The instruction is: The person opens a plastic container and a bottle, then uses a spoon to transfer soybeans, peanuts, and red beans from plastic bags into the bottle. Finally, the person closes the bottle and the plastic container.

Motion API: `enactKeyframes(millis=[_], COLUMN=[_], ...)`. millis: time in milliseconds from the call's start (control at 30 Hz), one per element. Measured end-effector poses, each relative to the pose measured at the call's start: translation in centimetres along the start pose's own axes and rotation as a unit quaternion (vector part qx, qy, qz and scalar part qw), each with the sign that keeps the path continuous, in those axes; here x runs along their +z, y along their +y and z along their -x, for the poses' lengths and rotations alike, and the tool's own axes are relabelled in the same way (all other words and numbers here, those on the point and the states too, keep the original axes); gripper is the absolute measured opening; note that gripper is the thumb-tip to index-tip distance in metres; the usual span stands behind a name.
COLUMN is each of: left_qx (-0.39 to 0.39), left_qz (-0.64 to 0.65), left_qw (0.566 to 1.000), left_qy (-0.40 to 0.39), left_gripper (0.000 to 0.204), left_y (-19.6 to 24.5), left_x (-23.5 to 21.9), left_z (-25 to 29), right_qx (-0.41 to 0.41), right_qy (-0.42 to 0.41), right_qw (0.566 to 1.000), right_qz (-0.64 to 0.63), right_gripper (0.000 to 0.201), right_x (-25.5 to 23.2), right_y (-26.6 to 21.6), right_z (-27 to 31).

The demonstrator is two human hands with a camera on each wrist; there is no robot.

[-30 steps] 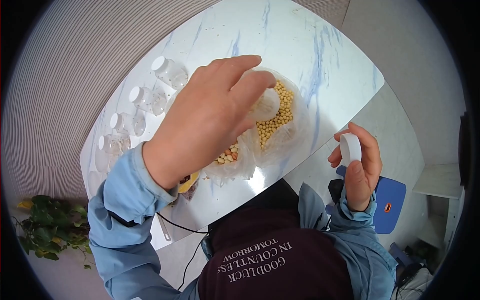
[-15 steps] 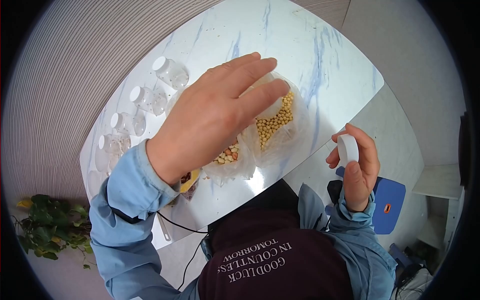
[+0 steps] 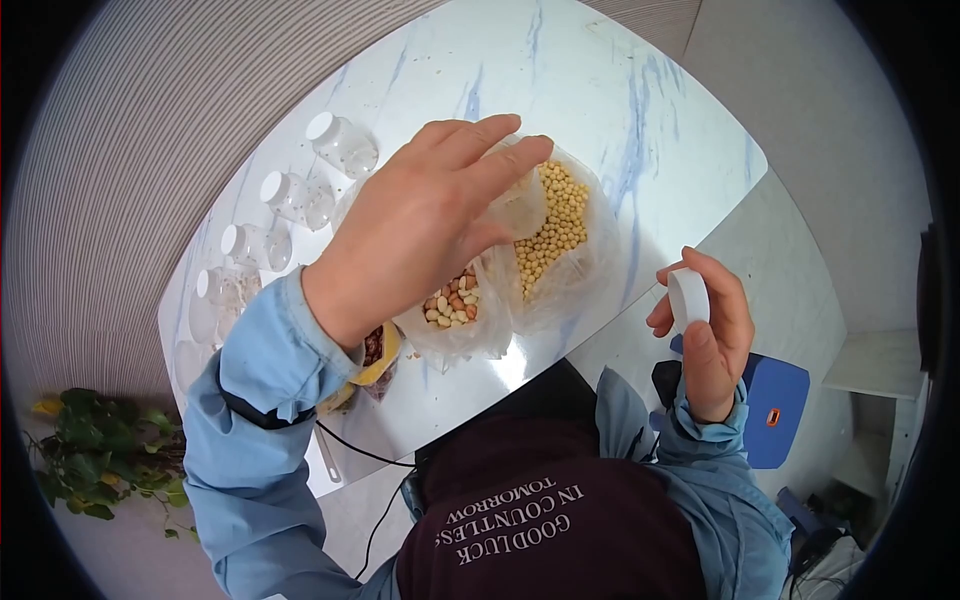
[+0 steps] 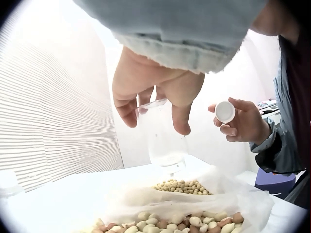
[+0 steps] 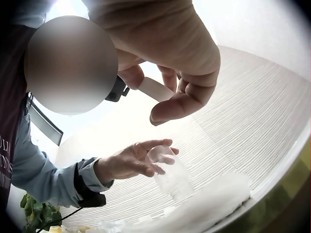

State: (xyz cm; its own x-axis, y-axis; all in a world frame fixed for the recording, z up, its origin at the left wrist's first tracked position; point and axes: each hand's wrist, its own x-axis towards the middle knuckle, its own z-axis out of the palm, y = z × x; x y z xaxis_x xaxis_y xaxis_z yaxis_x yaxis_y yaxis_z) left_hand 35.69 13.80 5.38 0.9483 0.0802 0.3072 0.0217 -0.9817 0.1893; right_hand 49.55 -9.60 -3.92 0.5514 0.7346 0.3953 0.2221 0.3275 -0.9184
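Note:
My left hand (image 3: 415, 210) holds a clear plastic jar (image 4: 165, 138) by its wide end, thumb on one side and fingers on the other. The jar's neck points down over a plastic bag of yellow soybeans (image 3: 560, 215). In the right wrist view the jar (image 5: 172, 177) hangs at a slant. Off to the right, my right hand (image 3: 728, 330) pinches a white screw lid (image 3: 690, 299) between thumb and fingers. A second clear bag, with peanuts (image 3: 453, 303), lies just under my left wrist.
Several white-capped jars (image 3: 298, 200) lie along the table's left side. Near my left cuff is a yellow-edged bag of dark red beans (image 3: 376, 352). A black cable (image 3: 362, 455) runs by the table's near edge, and a blue stool (image 3: 775, 405) stands at the right.
My left hand went slightly right, then back left, and the jar with it, uncovering more soybeans and peanuts. The right hand with the lid drifted slightly left.

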Motion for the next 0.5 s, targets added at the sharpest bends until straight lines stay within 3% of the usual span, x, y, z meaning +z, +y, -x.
enactKeyframes(millis=[133,233,267,333,433,500], left_qx=[-0.009,-0.044,-0.101,-0.208,-0.262,-0.310], left_qz=[0.017,0.111,0.159,0.253,0.378,0.470], left_qw=[1.000,0.993,0.982,0.944,0.885,0.822], left_qy=[-0.002,0.022,0.004,-0.034,-0.076,-0.082], left_gripper=[0.070,0.067,0.067,0.067,0.065,0.062], left_y=[0.1,0.3,0.7,1.8,2.3,3.0], left_x=[-0.2,-0.2,-0.3,-0.3,0.4,0.2], left_z=[0.3,0.5,0.6,0.7,1.8,2.3], right_qx=[-0.009,0.004,-0.017,-0.059,-0.125,-0.142], right_qy=[-0.013,-0.003,-0.009,-0.019,-0.041,-0.063], right_qw=[1.000,1.000,1.000,0.997,0.980,0.974], right_qz=[-0.015,-0.031,-0.007,0.044,0.150,0.167], right_gripper=[0.055,0.051,0.050,0.051,0.051,0.049], right_x=[0.0,0.4,0.5,0.6,1.2,1.2], right_y=[0.2,0.4,0.7,1.4,0.8,0.3], right_z=[-0.1,-0.2,-0.4,-0.8,-1.5,-1.4])
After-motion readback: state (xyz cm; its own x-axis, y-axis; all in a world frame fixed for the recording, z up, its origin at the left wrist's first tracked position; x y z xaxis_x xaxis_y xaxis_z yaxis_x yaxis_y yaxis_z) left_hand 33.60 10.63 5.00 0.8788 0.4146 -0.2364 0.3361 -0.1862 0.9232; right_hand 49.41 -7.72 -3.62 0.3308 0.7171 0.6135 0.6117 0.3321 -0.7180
